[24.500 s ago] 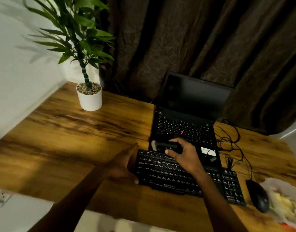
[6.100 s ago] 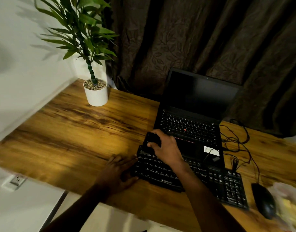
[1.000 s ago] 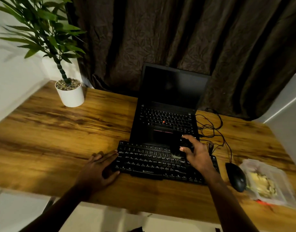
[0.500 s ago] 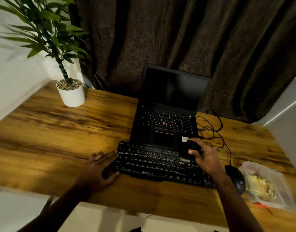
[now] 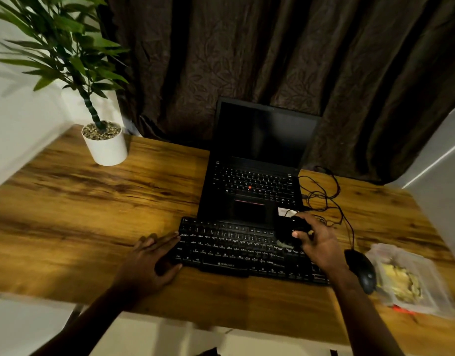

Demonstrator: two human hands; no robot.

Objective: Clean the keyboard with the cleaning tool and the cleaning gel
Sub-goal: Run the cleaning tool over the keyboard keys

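Your right hand (image 5: 321, 242) curls its fingers round the black cleaning tool (image 5: 292, 228), whose pale lower end meets the keys at the right part of the keyboard (image 5: 234, 250), just in front of the open laptop (image 5: 254, 188). Your left hand (image 5: 151, 263) lies flat on the wooden table (image 5: 92, 214) with straight fingers against the keyboard's left end. Right of the mouse (image 5: 362, 272), the yellow cleaning gel (image 5: 403, 281) sits in a clear container, blurred.
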